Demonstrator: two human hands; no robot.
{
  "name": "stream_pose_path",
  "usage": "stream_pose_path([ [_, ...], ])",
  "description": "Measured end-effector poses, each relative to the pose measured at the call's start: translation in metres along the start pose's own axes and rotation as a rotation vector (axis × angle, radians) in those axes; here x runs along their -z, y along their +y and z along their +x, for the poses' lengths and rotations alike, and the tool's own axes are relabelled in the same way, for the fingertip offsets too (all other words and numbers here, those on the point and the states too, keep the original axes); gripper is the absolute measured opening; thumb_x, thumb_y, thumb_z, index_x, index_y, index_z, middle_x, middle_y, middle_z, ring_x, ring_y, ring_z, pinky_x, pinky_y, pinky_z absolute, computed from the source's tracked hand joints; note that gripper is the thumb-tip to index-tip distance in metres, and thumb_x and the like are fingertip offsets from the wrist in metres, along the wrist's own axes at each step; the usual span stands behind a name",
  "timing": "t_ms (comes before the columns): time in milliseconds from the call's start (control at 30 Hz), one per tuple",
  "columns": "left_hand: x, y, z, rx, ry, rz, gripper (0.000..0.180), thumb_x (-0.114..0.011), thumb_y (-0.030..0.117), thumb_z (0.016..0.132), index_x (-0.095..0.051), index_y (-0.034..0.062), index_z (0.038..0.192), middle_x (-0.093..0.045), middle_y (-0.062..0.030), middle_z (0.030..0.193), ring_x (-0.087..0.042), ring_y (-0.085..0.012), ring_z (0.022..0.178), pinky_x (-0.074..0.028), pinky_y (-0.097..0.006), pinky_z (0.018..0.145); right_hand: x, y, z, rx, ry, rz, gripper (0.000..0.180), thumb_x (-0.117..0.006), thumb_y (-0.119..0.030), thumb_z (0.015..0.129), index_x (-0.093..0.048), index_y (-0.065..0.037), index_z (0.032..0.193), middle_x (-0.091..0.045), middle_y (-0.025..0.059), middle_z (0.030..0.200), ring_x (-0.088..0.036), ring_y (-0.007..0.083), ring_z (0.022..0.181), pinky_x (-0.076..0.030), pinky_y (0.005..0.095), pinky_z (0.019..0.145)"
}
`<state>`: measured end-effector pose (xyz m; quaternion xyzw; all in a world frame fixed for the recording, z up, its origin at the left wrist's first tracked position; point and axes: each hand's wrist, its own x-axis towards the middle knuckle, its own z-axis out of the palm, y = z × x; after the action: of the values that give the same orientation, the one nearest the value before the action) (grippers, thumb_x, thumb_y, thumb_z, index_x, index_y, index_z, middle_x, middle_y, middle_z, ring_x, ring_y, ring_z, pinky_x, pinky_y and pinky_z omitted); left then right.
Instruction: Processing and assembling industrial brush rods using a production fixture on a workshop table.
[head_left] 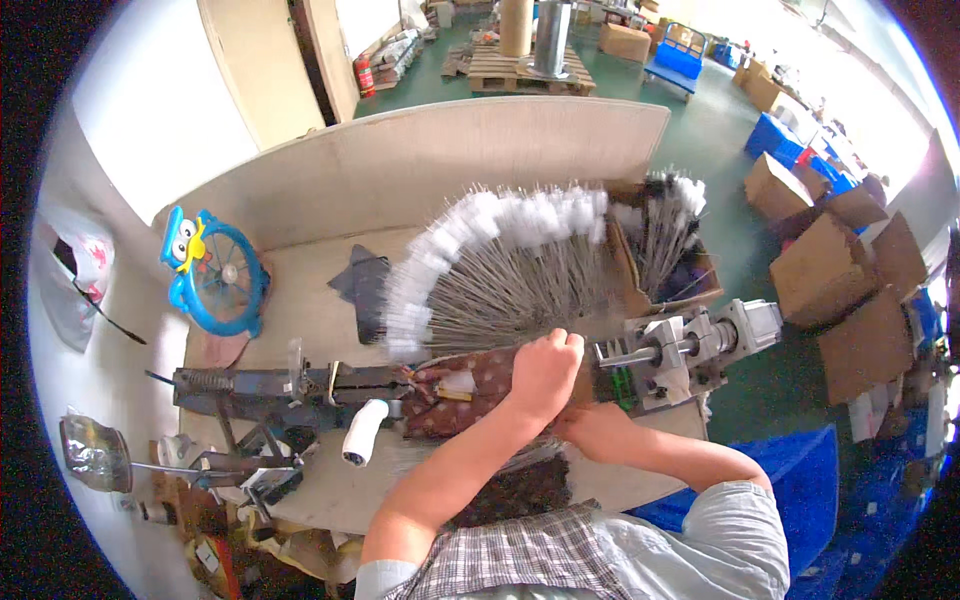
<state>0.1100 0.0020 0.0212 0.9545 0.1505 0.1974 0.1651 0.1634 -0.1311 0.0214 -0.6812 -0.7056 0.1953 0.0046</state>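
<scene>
My left hand (548, 372) is closed in a fist over the right end of a dark red patterned cloth (470, 385), beside a metal machine (680, 350) with a horizontal shaft. What its fingers hold, if anything, is hidden. Just below and to the right, my right hand (598, 432) has its fingers drawn together near the cloth's lower right edge; their contents are too small to make out. Behind both hands, many wire-stemmed brushes (520, 270) with white heads lie fanned out on the table (310, 290). A white curved tube-like piece (365, 432) stands left of the cloth.
A cardboard box (630, 265) of similar brushes stands at the back right. A blue cartoon-faced fan (222, 275) is at the left, near a long metal rail (260, 388). A raised panel (420, 150) borders the far side. A blue bin (800, 490) sits at the lower right.
</scene>
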Motion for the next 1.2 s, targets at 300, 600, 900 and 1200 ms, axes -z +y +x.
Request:
stream_pose_path([
  [300,0.018,-0.062,-0.032,-0.15,0.218,0.275,0.02,-0.055,0.009,0.075,-0.065,0.0051,0.092,-0.062,-0.0094,0.093,-0.059,-0.0244,0.077,-0.048,-0.037,0.068,0.017,0.012,-0.014,-0.047,0.115,0.119,0.031,-0.061,-0.004,0.066,-0.051,-0.002,0.095,-0.054,0.0155,0.086,-0.062,0.0317,0.073,-0.052,0.0407,0.061],
  [600,0.087,-0.018,-0.121,0.015,0.275,-0.016,0.016,-0.064,0.002,0.075,-0.065,0.001,0.091,-0.063,-0.0128,0.096,-0.062,-0.0275,0.078,-0.05,-0.036,0.068,0.042,0.006,0.007,0.103,0.284,-0.387,0.019,-0.062,-0.009,0.06,-0.055,-0.005,0.077,-0.051,0.0086,0.082,-0.056,0.0207,0.076,-0.05,0.0293,0.058],
  [900,0.076,-0.008,-0.138,0.113,0.239,-0.44,0.014,-0.066,0.002,0.073,-0.066,0.0028,0.087,-0.066,-0.0102,0.083,-0.063,-0.0239,0.072,-0.05,-0.032,0.063,0.089,0.06,0.027,-0.255,0.193,0.123,0.017,-0.063,-0.017,0.075,-0.068,-0.008,0.088,-0.066,0.0069,0.078,-0.061,0.0274,0.073,-0.049,0.0346,0.066],
  [1200,0.07,-0.015,-0.141,0.294,0.198,-0.541,0.013,-0.064,0.006,0.077,-0.067,0.0029,0.089,-0.067,-0.0113,0.083,-0.065,-0.0227,0.074,-0.05,-0.031,0.066,0.114,0.054,0.025,-0.081,0.098,0.394,0.02,-0.066,-0.029,0.072,-0.072,-0.013,0.082,-0.068,0.005,0.08,-0.064,0.0209,0.074,-0.049,0.031,0.07],
])
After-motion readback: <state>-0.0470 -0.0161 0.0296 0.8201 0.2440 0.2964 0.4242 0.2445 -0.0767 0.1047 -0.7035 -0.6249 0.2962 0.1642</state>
